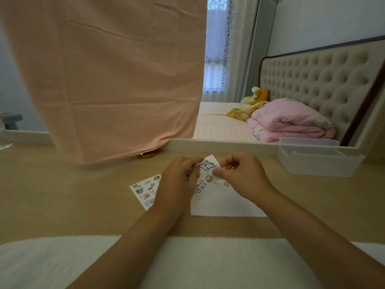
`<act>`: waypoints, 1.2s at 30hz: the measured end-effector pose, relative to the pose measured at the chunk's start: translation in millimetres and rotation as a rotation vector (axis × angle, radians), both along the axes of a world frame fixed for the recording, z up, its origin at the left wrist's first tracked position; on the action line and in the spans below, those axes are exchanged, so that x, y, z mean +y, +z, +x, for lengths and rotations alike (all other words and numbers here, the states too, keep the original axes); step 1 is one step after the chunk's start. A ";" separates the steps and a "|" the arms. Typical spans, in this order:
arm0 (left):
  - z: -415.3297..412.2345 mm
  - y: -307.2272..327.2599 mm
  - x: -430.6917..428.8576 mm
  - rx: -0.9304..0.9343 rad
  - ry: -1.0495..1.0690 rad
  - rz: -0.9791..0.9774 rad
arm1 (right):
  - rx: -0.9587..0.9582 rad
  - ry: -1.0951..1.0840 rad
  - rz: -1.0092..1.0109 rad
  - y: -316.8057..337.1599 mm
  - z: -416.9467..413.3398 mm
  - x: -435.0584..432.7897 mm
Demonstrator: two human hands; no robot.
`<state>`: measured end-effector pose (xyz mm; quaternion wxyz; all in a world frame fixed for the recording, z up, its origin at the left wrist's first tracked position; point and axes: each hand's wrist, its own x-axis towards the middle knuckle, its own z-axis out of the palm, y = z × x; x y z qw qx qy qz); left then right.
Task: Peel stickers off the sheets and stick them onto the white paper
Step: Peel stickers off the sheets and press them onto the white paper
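At the far left a pink cloth (100, 80) hangs down to the wooden table (62, 195), with a gold base (146, 155) just showing under its hem. Right of that, one sticker sheet (143, 190) lies flat on the table, its right edge hidden under the left wrist. The left hand (177, 180) is raised above the table, its fingers curled round the left edge of a second sheet (205, 174), which it holds tilted up with the cartoon bears facing the camera. The right hand (243, 176) meets this sheet from the other side, thumb and forefinger pinched together at its right edge beside the top bear. Whether a sticker has come free between them cannot be told. Below and between the hands lies the white paper (225, 203), flat on the table, with a few small stickers (221, 183) already on it near its far edge, just under the right thumb. A white towel (208, 263) covers the near edge of the table under both forearms. Farther right stands a clear plastic bin (318, 157), well apart from the paper, and behind it a folded pink quilt (289, 122) lies on a bed.
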<state>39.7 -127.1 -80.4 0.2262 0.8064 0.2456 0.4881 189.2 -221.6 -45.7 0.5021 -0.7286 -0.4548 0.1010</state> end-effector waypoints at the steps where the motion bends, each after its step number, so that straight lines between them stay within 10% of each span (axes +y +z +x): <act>1: -0.1 -0.3 0.6 0.028 0.009 0.037 | 0.060 0.036 -0.019 0.0 0.6 0.3; 15: -5.3 1.6 3.1 0.000 -0.117 -0.263 | 0.254 0.153 0.011 -0.5 2.3 -1.3; 20: -0.9 5.9 -10.0 -0.117 0.292 -0.135 | 0.330 0.141 0.068 0.8 -1.3 -1.3; 29: 13.6 10.6 -26.0 -0.243 -0.080 -1.132 | 0.540 0.140 0.242 1.2 -8.5 0.2; 36: 8.7 11.5 -21.3 -0.426 -0.225 -1.215 | 0.263 0.080 0.142 -4.5 -8.5 1.3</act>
